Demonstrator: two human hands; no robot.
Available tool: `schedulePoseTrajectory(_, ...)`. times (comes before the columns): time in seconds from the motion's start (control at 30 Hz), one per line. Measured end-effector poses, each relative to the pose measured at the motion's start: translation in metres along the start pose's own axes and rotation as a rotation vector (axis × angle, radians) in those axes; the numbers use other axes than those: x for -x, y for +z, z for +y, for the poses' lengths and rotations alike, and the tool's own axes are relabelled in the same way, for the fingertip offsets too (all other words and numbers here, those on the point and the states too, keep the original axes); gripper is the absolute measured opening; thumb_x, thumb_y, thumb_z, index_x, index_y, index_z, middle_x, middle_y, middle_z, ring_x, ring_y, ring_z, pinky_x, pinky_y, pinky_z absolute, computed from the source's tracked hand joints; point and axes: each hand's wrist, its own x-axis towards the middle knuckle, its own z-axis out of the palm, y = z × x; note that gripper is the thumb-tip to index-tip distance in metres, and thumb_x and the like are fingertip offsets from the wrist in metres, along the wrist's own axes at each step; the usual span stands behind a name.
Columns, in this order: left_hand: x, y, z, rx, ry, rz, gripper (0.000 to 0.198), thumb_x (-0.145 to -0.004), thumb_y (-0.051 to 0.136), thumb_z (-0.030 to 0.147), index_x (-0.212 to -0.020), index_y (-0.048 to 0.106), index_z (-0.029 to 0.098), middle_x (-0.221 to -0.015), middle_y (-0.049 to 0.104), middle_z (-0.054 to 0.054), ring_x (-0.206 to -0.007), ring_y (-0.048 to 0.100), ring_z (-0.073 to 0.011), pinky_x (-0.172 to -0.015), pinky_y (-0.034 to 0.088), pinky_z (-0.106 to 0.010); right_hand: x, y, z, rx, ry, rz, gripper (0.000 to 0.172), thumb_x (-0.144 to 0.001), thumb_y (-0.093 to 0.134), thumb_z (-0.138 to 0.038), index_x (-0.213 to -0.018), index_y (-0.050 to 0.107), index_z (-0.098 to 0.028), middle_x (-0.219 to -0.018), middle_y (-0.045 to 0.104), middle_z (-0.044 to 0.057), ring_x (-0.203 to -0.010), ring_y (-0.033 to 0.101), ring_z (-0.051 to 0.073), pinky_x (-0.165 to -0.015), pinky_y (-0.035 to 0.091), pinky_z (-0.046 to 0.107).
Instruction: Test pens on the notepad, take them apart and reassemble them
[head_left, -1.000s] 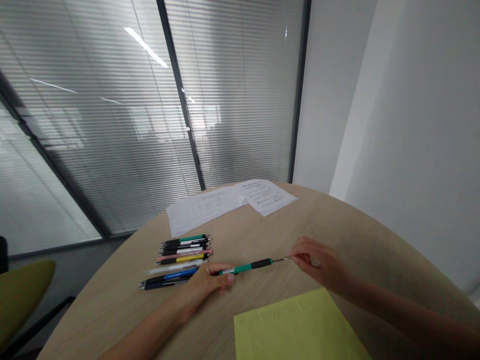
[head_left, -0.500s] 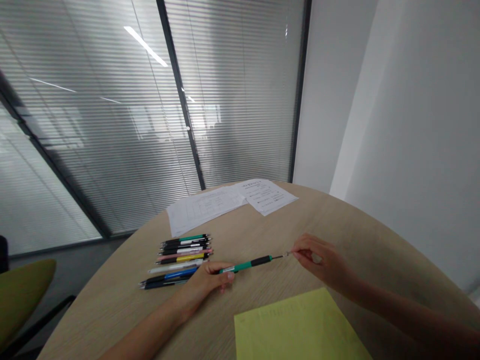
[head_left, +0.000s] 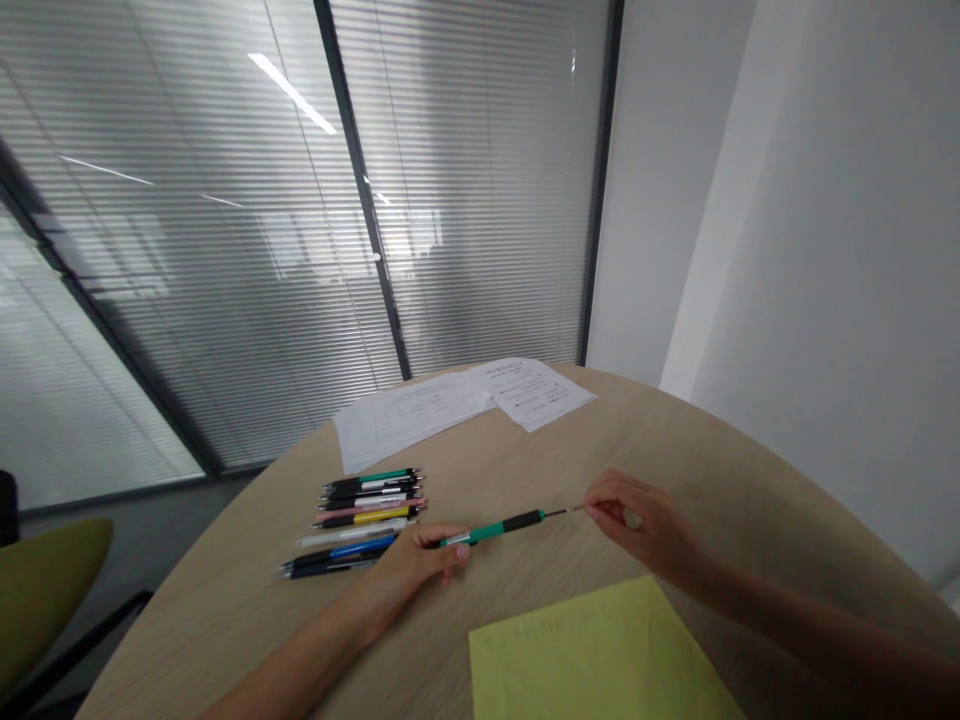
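A green pen (head_left: 499, 528) with a black grip lies nearly level just above the round wooden table (head_left: 697, 450). My left hand (head_left: 416, 562) is closed round its back end, resting on the tabletop. My right hand (head_left: 637, 522) pinches the thin metal tip at the pen's front end, thumb and forefinger pressed together. To the left of my left hand lies a neat row of several pens (head_left: 360, 520) in green, black, pink, yellow, white and blue.
A yellow sheet of paper (head_left: 600, 655) lies at the near edge below my hands. White printed sheets (head_left: 457, 400) sit at the table's far side by glass walls with blinds. An olive-green chair (head_left: 45, 590) stands at the left.
Almost nothing: both hands keep their hold on the green pen, which has shifted only slightly.
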Motion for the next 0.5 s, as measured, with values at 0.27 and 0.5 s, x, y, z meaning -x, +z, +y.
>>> schedulePoseTrajectory(0.27, 0.005, 0.004, 0.006, -0.128, 0.011, -0.044, 0.034, -0.058, 0.065, 0.047, -0.059, 0.064, 0.013, -0.046, 0.042, 0.005, -0.049, 0.032, -0.0090, -0.049, 0.022, -0.021, 0.005, 0.007, -0.002, -0.022, 0.084, -0.077, 0.011, -0.077, 0.048, -0.019, -0.074, 0.058, -0.018, -0.062, 0.058, 0.001, -0.048, 0.049, 0.008, -0.047, 0.041, 0.018)
schedulePoseTrajectory(0.5, 0.000, 0.004, -0.006, -0.279, 0.076, -0.086, 0.029, -0.062, 0.061, 0.042, -0.073, 0.067, 0.015, -0.060, 0.053, 0.002, -0.058, 0.042, -0.0129, -0.055, 0.029, -0.021, 0.011, 0.013, -0.003, -0.012, 0.177, -0.158, 0.014, -0.077, 0.049, -0.021, -0.081, 0.062, -0.019, -0.064, 0.062, 0.001, -0.048, 0.052, 0.009, -0.050, 0.043, 0.019)
